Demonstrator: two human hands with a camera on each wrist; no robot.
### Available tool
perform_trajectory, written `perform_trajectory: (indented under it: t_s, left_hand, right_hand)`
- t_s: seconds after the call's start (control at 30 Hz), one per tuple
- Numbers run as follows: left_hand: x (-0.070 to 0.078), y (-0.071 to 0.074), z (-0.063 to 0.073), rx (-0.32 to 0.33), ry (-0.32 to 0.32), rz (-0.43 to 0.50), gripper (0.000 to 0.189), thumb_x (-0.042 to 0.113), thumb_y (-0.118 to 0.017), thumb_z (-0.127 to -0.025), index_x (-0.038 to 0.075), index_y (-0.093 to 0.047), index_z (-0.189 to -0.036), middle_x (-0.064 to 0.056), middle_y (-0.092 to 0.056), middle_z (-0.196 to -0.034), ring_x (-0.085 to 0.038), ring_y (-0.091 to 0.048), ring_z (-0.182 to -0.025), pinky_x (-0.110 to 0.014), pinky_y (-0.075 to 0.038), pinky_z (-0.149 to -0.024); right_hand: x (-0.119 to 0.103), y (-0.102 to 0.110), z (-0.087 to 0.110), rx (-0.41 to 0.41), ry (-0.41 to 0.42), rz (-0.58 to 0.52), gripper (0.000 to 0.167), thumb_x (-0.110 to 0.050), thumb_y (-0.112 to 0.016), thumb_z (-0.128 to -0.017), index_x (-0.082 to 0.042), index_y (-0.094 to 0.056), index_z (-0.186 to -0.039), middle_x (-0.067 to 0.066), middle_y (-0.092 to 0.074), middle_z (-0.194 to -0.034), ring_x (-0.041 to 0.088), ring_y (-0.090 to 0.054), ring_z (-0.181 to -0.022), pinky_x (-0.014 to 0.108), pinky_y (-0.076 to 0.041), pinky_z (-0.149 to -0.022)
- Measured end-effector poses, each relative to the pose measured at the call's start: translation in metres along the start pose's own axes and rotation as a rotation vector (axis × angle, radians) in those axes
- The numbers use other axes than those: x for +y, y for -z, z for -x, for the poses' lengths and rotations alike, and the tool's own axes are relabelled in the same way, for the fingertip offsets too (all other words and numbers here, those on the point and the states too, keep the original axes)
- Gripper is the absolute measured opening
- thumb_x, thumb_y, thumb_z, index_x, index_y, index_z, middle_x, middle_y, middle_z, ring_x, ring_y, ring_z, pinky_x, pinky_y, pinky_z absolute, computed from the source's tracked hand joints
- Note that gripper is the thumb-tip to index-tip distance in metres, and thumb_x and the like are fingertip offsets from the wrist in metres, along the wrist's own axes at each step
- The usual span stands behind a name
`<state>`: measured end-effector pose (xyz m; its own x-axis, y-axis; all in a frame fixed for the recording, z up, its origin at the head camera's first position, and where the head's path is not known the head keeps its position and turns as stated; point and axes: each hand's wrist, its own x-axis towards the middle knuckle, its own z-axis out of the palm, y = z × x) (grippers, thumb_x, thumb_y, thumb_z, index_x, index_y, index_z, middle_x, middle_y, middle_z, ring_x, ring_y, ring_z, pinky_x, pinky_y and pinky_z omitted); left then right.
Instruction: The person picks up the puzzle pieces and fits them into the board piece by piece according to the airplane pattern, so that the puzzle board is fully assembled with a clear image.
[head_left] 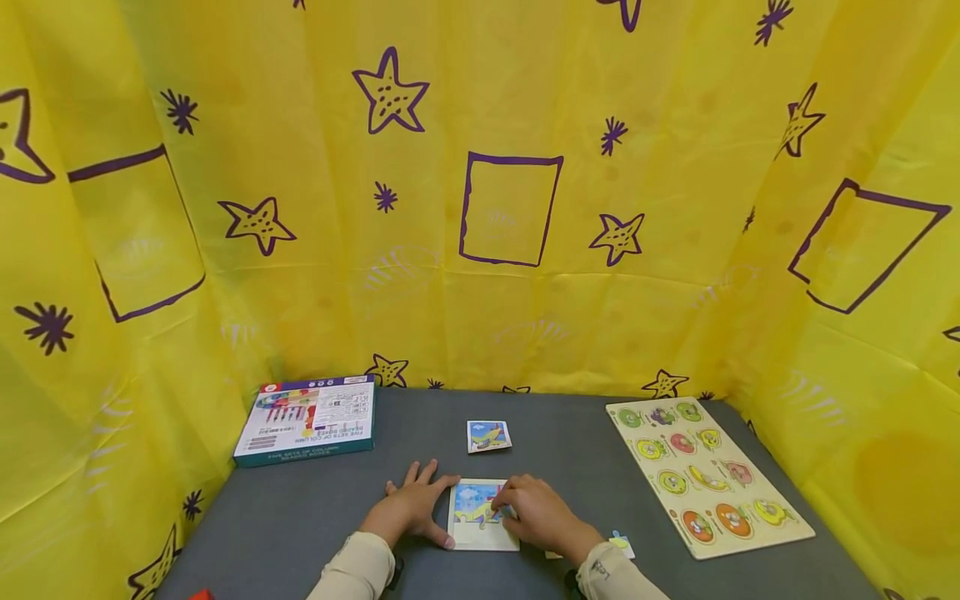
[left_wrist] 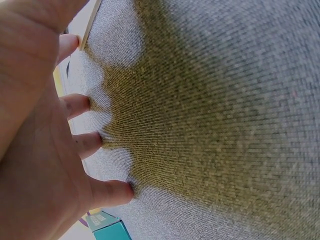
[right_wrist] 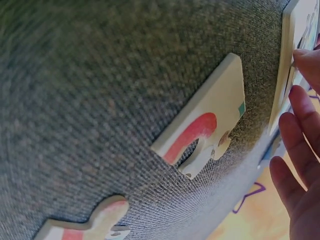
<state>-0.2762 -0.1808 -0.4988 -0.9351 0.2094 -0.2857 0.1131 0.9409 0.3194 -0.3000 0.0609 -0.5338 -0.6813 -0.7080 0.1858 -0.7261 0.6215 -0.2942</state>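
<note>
A shallow puzzle tray [head_left: 463, 540] lies on the grey table, its upper part filled with a blue-and-yellow picture [head_left: 470, 495]. Along the tray's left side, my left hand [head_left: 411, 505] is spread, thumb and index finger touching the rim. In the left wrist view the other fingertips of the left hand [left_wrist: 45, 135] rest on the cloth. My right hand [head_left: 542, 510] bends over the tray's right side, index fingertip at the yellow part of the picture; whether it pinches a puzzle piece is hidden. Loose puzzle pieces [right_wrist: 222, 95] lie beside the right wrist.
A small picture card [head_left: 489, 436] lies beyond the tray. At the back left is a flat teal-edged box [head_left: 307, 421]. A wooden fruit peg board [head_left: 708, 483] occupies the right side. Yellow curtains [head_left: 510, 333] enclose the table; something red [head_left: 201, 595] shows at the front left.
</note>
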Motion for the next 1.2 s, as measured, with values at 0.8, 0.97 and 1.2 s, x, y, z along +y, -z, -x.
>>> perform_trajectory:
  t_s: [0.8,0.97,1.2]
  left_hand:
    - [-0.004,-0.003,-0.007,-0.021,0.014,0.011,0.094,0.044,-0.09,-0.061,0.026,-0.047,-0.143,-0.017,-0.026,-0.156,-0.05,-0.015,-0.143,-0.081,-0.016,-0.099]
    - [-0.006,-0.004,-0.008,-0.023,0.014,0.007,0.095,0.045,-0.09,-0.06,0.026,-0.047,-0.143,-0.017,-0.026,-0.156,-0.051,-0.015,-0.143,-0.08,-0.015,-0.099]
    - [-0.006,-0.005,-0.009,-0.022,0.002,-0.004,0.096,0.046,-0.089,-0.06,0.025,-0.046,-0.143,-0.018,-0.026,-0.156,-0.051,-0.015,-0.142,-0.081,-0.016,-0.098]
  right_hand:
    - [0.013,0.015,0.034,0.022,-0.015,0.05,0.018,-0.022,-0.074,-0.085,-0.02,-0.073,-0.103,-0.009,-0.063,-0.094,0.01,-0.055,-0.087,0.035,-0.048,-0.076]
    - [0.023,0.018,0.055,0.027,0.007,0.027,0.021,-0.023,-0.075,-0.082,-0.018,-0.073,-0.102,-0.009,-0.063,-0.094,0.009,-0.055,-0.086,0.034,-0.047,-0.076]
    - [0.032,0.019,0.079,0.037,0.019,0.011,0.025,-0.026,-0.077,-0.078,-0.02,-0.073,-0.102,-0.01,-0.063,-0.095,0.006,-0.053,-0.087,0.031,-0.045,-0.074]
